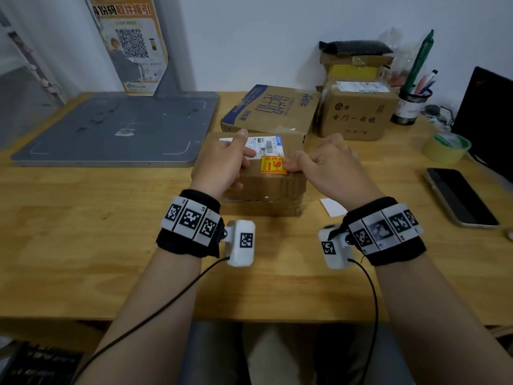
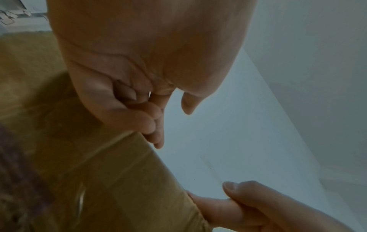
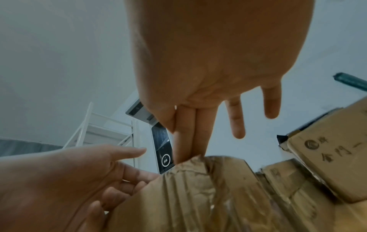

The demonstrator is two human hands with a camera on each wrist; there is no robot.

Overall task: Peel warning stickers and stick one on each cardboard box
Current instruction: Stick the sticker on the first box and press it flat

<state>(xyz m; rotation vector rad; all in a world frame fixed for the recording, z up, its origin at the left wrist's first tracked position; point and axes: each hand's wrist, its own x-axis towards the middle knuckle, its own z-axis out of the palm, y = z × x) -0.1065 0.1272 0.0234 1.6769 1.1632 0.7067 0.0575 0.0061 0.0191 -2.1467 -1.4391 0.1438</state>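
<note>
A taped cardboard box (image 1: 263,190) stands mid-table, with a white shipping label and an orange-yellow warning sticker (image 1: 273,165) on its top. My left hand (image 1: 224,162) grips the box's left edge, thumb on top and fingers curled down the side, index finger raised. My right hand (image 1: 324,165) presses straight fingers onto the sticker's right edge. The right wrist view shows the right hand (image 3: 208,78) with index and middle fingers down on the box (image 3: 198,196) and the left hand (image 3: 59,172) beside it. The left wrist view shows the left hand (image 2: 139,78) at the box (image 2: 119,180) edge.
Behind stand a blue-printed carton (image 1: 272,109) and a brown box (image 1: 355,115) with another box (image 1: 355,65) stacked on it. A white paper slip (image 1: 333,207) lies right of the box. A phone (image 1: 460,197), tape roll (image 1: 447,147) and pen cup (image 1: 410,107) are at right; a grey board (image 1: 119,126) at left.
</note>
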